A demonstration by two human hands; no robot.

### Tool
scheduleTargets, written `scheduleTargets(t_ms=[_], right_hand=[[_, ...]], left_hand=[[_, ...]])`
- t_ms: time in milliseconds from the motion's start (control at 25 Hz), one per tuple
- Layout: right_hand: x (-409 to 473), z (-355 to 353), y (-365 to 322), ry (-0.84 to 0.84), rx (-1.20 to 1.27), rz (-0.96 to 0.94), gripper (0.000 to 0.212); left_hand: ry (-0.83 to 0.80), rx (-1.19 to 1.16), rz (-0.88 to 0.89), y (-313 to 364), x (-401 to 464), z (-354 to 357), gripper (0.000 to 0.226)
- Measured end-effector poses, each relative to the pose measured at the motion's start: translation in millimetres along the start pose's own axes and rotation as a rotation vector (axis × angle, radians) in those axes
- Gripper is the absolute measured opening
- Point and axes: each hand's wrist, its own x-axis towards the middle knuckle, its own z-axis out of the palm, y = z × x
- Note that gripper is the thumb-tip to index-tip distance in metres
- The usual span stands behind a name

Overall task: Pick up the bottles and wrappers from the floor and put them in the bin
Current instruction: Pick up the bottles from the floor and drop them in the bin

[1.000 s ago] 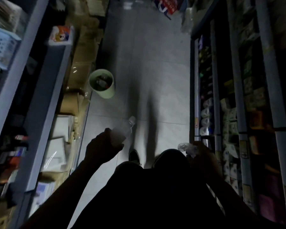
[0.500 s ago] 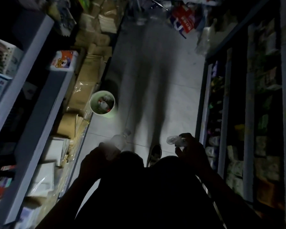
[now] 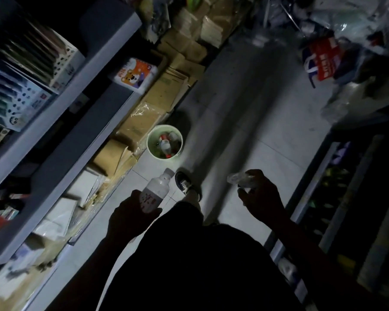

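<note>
The carry-to-bin step is in hand: the left hand [image 3: 130, 217] grips a bottle [image 3: 155, 193], the right hand [image 3: 262, 196] pinches what looks like a crumpled wrapper [image 3: 239, 178], and the bin [image 3: 164, 144] ahead of both needs each released over it

There is only one view, from a camera on the person's head. It looks forward and steeply down along a narrow aisle, and the picture is tilted, so the floor [image 3: 240, 122] runs from the lower middle to the upper right of the frame. The hands are near, in the lower half. The bin [image 3: 152, 151] stands further ahead, near the centre. Shelves [image 3: 61, 122] fill the left side.
</note>
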Motion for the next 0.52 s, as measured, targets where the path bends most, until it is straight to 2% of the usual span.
scheduleTargets(t_ms=[40, 120, 160, 240, 360, 520], right_hand=[[18, 2, -8, -0.038, 0.039, 0.041, 0.077], [52, 11, -22, -0.088, 0.142, 0.136, 0.051], [69, 18, -27, -0.108, 0.188, 0.205, 0.045], [108, 34, -41, -0.18, 0.223, 0.305, 0.044], [164, 67, -54, -0.236, 0.24, 0.39, 0.041], [251, 138, -40, -0.379, 0.183, 0.398, 0.039]], left_hand=[[-0.021, -0.03, -0.023, 7, 18, -8, 0.066], [-0.065, -0.124, -0.07, 17, 53, -20, 0.071], [-0.082, -0.167, -0.09, 22, 69, -25, 0.073], [-0.105, -0.205, -0.122, 27, 108, -30, 0.072], [-0.127, -0.261, -0.169, 28, 166, -27, 0.059], [-0.113, -0.397, -0.305, 23, 252, 0, 0.05]])
